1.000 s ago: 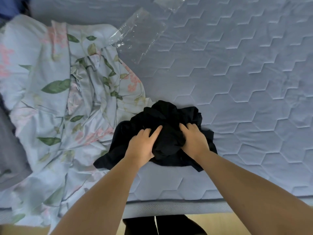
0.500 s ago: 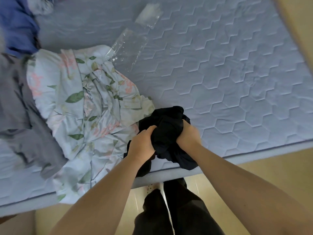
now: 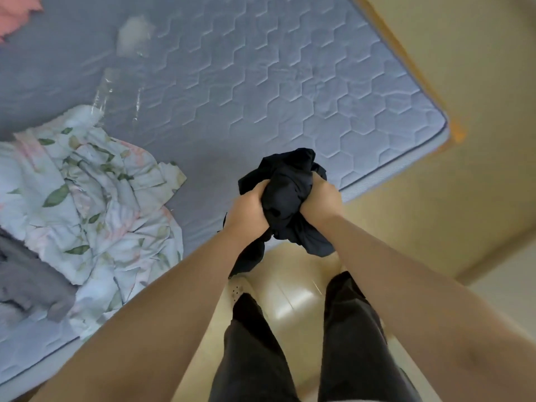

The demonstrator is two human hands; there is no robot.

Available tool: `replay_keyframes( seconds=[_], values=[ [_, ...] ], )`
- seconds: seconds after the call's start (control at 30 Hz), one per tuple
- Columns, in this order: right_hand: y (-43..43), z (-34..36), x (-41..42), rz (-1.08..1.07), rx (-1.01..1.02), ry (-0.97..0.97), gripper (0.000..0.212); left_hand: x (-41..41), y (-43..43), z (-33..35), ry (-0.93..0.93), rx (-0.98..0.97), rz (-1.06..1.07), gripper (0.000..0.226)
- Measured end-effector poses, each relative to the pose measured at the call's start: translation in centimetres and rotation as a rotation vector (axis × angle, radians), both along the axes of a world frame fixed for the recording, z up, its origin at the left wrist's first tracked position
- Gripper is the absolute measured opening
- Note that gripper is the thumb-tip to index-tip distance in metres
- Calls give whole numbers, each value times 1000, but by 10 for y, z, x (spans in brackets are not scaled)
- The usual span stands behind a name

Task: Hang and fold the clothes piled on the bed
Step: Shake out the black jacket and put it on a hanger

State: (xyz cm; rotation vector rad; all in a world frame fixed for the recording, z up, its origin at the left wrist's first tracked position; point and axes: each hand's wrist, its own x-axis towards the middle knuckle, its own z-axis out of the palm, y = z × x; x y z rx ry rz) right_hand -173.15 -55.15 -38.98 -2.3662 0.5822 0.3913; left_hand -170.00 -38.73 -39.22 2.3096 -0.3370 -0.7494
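A crumpled black garment (image 3: pixel 285 195) is bunched between both my hands, lifted just off the near edge of the bed (image 3: pixel 261 91). My left hand (image 3: pixel 249 211) grips its left side with curled fingers. My right hand (image 3: pixel 322 198) grips the right side the same way. Loose black cloth hangs below my hands over the floor. A floral garment (image 3: pixel 95 204) lies rumpled on the bed at the left. A grey garment (image 3: pixel 26 280) lies beside it at the far left edge.
Clear plastic wrap (image 3: pixel 121 82) lies on the quilted mattress behind the floral garment. Something pink (image 3: pixel 14 13) shows at the top left corner. The mattress corner (image 3: pixel 441 123) is at the right, with beige floor (image 3: pixel 478 184) beyond. My black trouser legs (image 3: pixel 290 343) stand below.
My hands closed round the black garment, bunched it and lifted it off the mattress toward me. The view swung right, showing the bed's corner and the floor.
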Motion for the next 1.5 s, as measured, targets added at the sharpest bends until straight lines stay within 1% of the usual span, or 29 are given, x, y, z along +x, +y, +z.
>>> replay_keyframes(
  seconds=[0.13, 0.23, 0.3, 0.43, 0.53, 0.63, 0.73, 0.8, 0.87, 0.97, 1.07, 1.17, 1.33, 1.5],
  values=[
    [-121, 17, -27, -47, -22, 1, 24, -15, -124, 15, 30, 74, -49, 56],
    [-216, 31, -51, -31, -65, -5, 21, -34, -220, 20, -3, 56, -60, 42],
    [-278, 41, -67, -41, -112, -5, 16, -47, -282, 25, 15, -2, -76, 43],
    [-384, 58, -81, -94, -180, -7, 16, -50, -390, 42, 29, -81, -134, 44],
    [-446, 70, -75, -155, -173, -19, 19, -33, -455, 52, 42, -92, -195, 45],
    [-498, 71, -54, -211, -158, -32, 19, -2, -510, 53, 13, -65, -263, 43],
    [-545, 64, -19, -209, -159, -45, 22, 42, -557, 44, 13, -52, -306, 44],
    [-578, 60, 11, -206, -167, -50, 21, 75, -590, 36, 33, -83, -310, 43],
    [-613, 57, 49, -194, -183, -44, 20, 110, -627, 27, 33, -116, -291, 41],
    [-669, 55, 111, -169, -224, 4, 18, 165, -683, 19, -1, -95, -260, 41],
    [-722, 55, 168, -117, -258, 69, 21, 217, -734, 16, 38, -106, -234, 40],
    [-764, 61, 218, -81, -302, 83, 18, 260, -776, 22, 64, -120, -180, 40],
    [-804, 58, 312, 44, -342, 49, 20, 337, -804, 27, 138, -165, -77, 45],
    [-824, 42, 437, 192, -288, -41, 16, 434, -817, 24, 36, -135, 77, 47]
  ],
)
